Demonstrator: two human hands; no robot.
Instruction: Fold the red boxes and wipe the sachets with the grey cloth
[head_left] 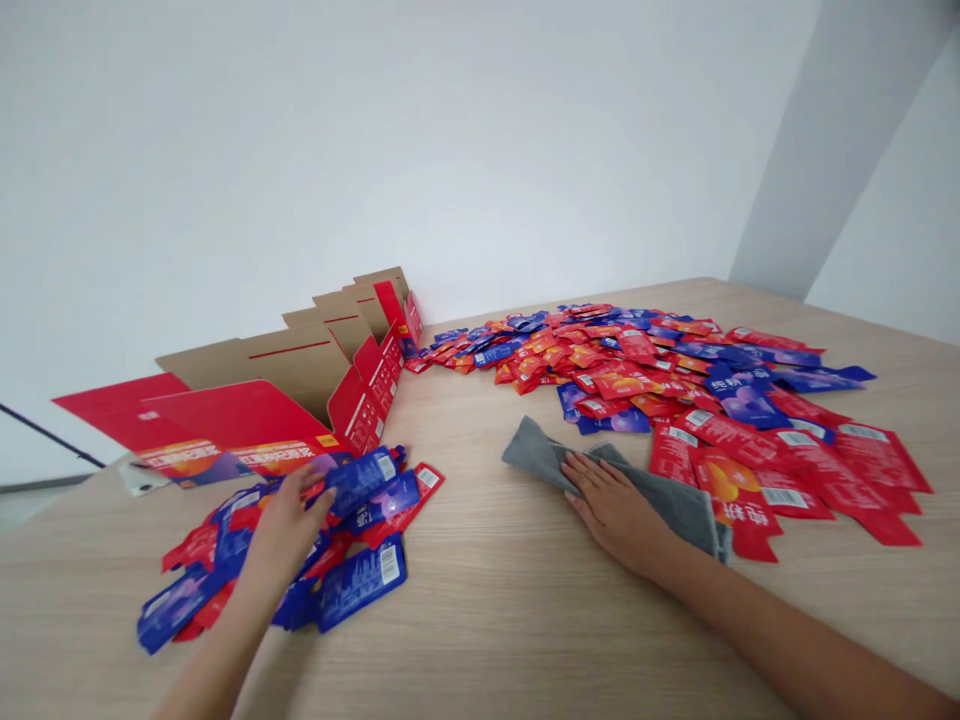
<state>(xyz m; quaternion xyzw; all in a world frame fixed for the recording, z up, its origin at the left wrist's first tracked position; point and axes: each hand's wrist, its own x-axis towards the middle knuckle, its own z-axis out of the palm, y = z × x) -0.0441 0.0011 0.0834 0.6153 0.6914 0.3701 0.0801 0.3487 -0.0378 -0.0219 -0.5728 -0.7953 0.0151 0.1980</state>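
Observation:
My left hand is over a small pile of blue and red packets at the left front. Its thumb and fingers close on the edge of a blue packet with a white barcode label. My right hand lies flat on a folded grey cloth, fingers stretched out. The cloth rests on the table and its right end meets several red packets.
Red cardboard boxes with raised flaps stand in a row at the left. A wide heap of red and blue packets covers the back and right of the wooden table. Behind it rises a white wall.

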